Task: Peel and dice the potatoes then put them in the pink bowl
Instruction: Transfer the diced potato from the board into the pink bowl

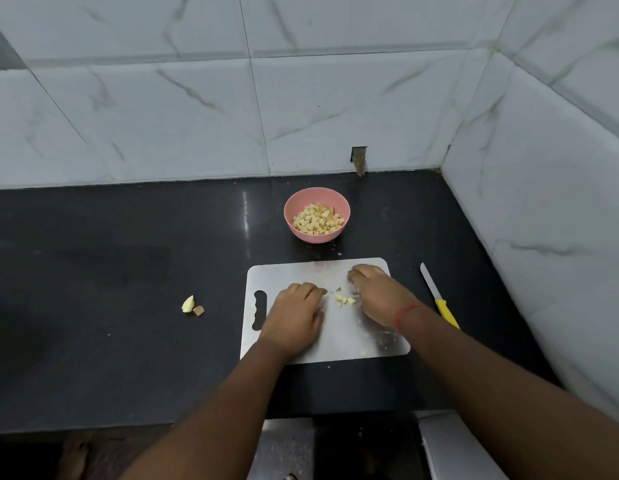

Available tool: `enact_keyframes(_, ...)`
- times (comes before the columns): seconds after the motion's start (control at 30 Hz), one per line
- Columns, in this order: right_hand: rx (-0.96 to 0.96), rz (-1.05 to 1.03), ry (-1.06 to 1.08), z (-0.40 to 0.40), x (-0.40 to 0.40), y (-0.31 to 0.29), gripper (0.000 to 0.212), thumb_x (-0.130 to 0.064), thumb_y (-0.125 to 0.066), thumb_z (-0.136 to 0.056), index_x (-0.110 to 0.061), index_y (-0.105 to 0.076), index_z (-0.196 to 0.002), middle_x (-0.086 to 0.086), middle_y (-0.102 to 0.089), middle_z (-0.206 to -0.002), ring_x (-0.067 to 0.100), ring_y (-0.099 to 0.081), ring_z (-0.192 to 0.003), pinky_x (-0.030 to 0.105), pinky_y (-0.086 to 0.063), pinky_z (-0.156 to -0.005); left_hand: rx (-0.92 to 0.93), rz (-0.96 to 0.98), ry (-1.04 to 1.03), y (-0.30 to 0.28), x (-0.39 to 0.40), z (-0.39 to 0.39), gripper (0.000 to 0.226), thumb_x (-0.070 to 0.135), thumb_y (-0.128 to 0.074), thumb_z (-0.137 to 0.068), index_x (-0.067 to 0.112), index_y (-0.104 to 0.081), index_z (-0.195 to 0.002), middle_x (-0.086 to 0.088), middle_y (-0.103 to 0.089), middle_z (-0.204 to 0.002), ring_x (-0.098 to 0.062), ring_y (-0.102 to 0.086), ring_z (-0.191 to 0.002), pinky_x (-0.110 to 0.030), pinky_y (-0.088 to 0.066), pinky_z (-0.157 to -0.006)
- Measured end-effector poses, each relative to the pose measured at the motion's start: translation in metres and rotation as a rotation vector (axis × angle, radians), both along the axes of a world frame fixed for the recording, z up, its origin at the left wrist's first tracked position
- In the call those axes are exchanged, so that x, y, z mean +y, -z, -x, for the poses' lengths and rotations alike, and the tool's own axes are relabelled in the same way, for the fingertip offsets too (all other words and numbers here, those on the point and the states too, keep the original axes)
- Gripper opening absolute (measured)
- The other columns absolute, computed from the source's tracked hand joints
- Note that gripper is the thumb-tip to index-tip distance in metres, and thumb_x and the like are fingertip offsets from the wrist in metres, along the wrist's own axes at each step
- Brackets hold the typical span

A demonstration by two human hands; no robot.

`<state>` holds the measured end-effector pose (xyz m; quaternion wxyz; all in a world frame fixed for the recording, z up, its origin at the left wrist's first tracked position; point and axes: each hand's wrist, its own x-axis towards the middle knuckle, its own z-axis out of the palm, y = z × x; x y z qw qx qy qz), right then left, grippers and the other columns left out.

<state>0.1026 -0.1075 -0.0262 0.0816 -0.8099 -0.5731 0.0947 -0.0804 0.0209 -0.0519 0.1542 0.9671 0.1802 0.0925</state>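
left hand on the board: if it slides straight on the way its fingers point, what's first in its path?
Probably the small pile of diced potato, just beyond the left hand, whose fingers point up-right across the cutting board. The right hand lies past it.

Pink bowl (316,216) holds potato cubes (317,220) — few cubes (344,299) on board.

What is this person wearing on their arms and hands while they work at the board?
Both forearms are bare, with no sleeves showing in the picture. The left hand wears no glove, ring or band that I can see. The right hand is also ungloved, and a thin red thread bracelet is tied round its wrist.
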Motion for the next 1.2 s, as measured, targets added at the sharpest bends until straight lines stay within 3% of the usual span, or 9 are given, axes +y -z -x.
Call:
enact_keyframes(0.13,0.014,-0.016,-0.088,0.026,-0.009,0.008,0.055,-0.005,-0.056,-0.08,-0.01,-0.051,-0.134,0.004,-0.045,-0.133,0.023,-0.04,-0.125,0.032,-0.041,-0.103,0.006,-0.067,0.069,0.005,-0.014,-0.01,0.047,0.033,-0.047,-0.094,0.019,-0.053,-0.138,0.0,-0.058,-0.128,-0.026,-0.054,-0.11,-0.04,-0.045,-0.095)
enact_keyframes(0.23,0.045,-0.062,-0.131,0.042,-0.025,0.014,0.04,-0.015,-0.052,-0.091,-0.009,-0.054,-0.13,0.004,-0.048,-0.13,0.022,-0.043,-0.121,0.035,-0.042,-0.102,-0.009,-0.04,0.062,0.004,-0.02,-0.015,0.05,0.021,-0.051,-0.094,0.016,-0.049,-0.144,-0.002,-0.054,-0.138,-0.026,-0.051,-0.12,-0.039,-0.041,-0.101)
enact_keyframes(0.43,0.133,0.023,-0.105,0.044,-0.061,0.004,0.07,-0.036,-0.067,-0.087,-0.021,-0.036,-0.148,-0.005,-0.038,-0.147,0.015,-0.03,-0.136,0.029,-0.032,-0.112,0.056,-0.056,0.192,0.003,-0.02,-0.021,0.036,0.022,-0.054,-0.095,0.017,-0.061,-0.13,-0.004,-0.054,-0.136,-0.028,-0.049,-0.12,-0.042,-0.042,-0.101)
enact_keyframes(0.53,0.112,0.017,-0.132,0.043,-0.066,0.008,0.064,-0.024,-0.07,-0.084,-0.022,-0.045,-0.143,-0.003,-0.047,-0.14,0.018,-0.038,-0.128,0.031,-0.038,-0.106,0.05,-0.054,0.207,0.006,-0.022,-0.019,0.025,0.016,-0.055,-0.095,0.011,-0.067,-0.116,-0.005,-0.057,-0.121,-0.026,-0.05,-0.107,-0.041,-0.047,-0.092)
enact_keyframes(0.67,-0.007,-0.104,-0.151,0.048,-0.067,0.019,0.04,-0.008,-0.069,-0.08,-0.021,-0.064,-0.117,-0.003,-0.06,-0.113,0.021,-0.052,-0.104,0.032,-0.052,-0.082,0.071,-0.026,0.188,0.003,-0.024,-0.018,0.025,0.005,-0.054,-0.092,0.011,-0.066,-0.112,-0.004,-0.053,-0.112,-0.022,-0.048,-0.102,-0.036,-0.047,-0.086)
enact_keyframes(0.8,-0.064,-0.173,-0.09,0.054,-0.063,0.021,0.03,0.002,-0.07,-0.071,-0.018,-0.068,-0.093,-0.002,-0.061,-0.094,0.019,-0.055,-0.087,0.024,-0.046,-0.066,0.096,-0.059,0.173,-0.001,-0.024,-0.018,0.027,0.0,-0.051,-0.091,0.01,-0.065,-0.112,-0.006,-0.052,-0.11,-0.024,-0.047,-0.1,-0.033,-0.044,-0.082)
enact_keyframes(0.93,-0.081,-0.16,-0.022,0.058,-0.055,0.023,0.032,0.008,-0.074,-0.06,-0.016,-0.068,-0.08,-0.001,-0.059,-0.077,0.02,-0.056,-0.072,0.025,-0.045,-0.053,0.102,-0.07,0.141,0.002,-0.024,-0.018,0.021,0.003,-0.049,-0.094,0.009,-0.063,-0.107,-0.008,-0.052,-0.108,-0.025,-0.048,-0.098,-0.03,-0.038,-0.079)
enact_keyframes(1.1,0.115,-0.151,0.263,0.05,-0.034,0.024,0.022,0.002,-0.059,-0.075,-0.014,-0.066,-0.087,0.001,-0.057,-0.089,0.021,-0.055,-0.082,0.029,-0.044,-0.064,0.072,-0.026,0.082,0.004,-0.023,-0.019,0.019,0.001,-0.046,-0.093,0.006,-0.062,-0.103,-0.012,-0.054,-0.105,-0.03,-0.051,-0.098,-0.032,-0.038,-0.081)
enact_keyframes(1.2,0.051,-0.024,0.074,0.048,-0.018,0.026,0.027,-0.013,-0.057,-0.082,-0.02,-0.065,-0.107,-0.001,-0.058,-0.102,0.021,-0.053,-0.097,0.028,-0.043,-0.077,0.01,0.065,-0.004,0.005,-0.022,-0.014,0.029,0.002,-0.045,-0.094,0.008,-0.061,-0.118,-0.01,-0.055,-0.114,-0.028,-0.05,-0.104,-0.035,-0.043,-0.09)
